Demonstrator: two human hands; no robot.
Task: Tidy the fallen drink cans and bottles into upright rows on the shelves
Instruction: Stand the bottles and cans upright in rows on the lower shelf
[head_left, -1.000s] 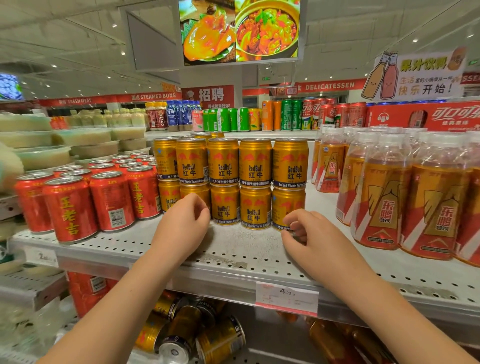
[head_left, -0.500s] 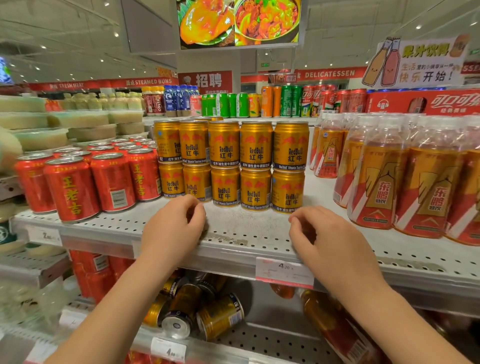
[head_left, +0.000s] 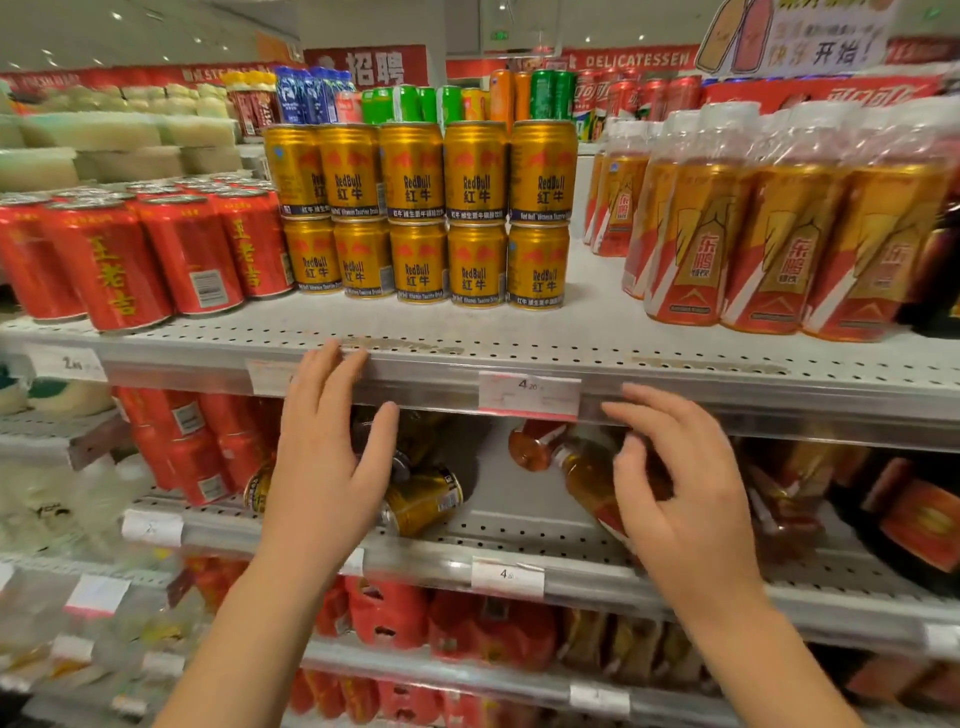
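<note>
- Head view: the left hand (head_left: 322, 478) and the right hand (head_left: 691, 514) hover before the perforated grey metal lower shelf (head_left: 519, 532). Their fingers are wide, loosely bent and holding nothing.
- Just behind the left hand, gold cylindrical metal cans (head_left: 423, 499) lie toppled on that shelf. Behind the right hand, an amber plastic bottle with a red-orange cap (head_left: 576, 467) lies slanted.
- Best, I judge, to wrap one can round its side, stand it on its base and push it back into line. The bottle is better taken by its body than its cap.
- The upper shelf's front lip (head_left: 727, 400), with its white price tag (head_left: 527, 395), hangs low over the opening, so lift little.
- Beyond, stacked gold cans (head_left: 415, 218), red cans (head_left: 156, 260) and wrapped orange bottles (head_left: 779, 234) stand upright.
</note>
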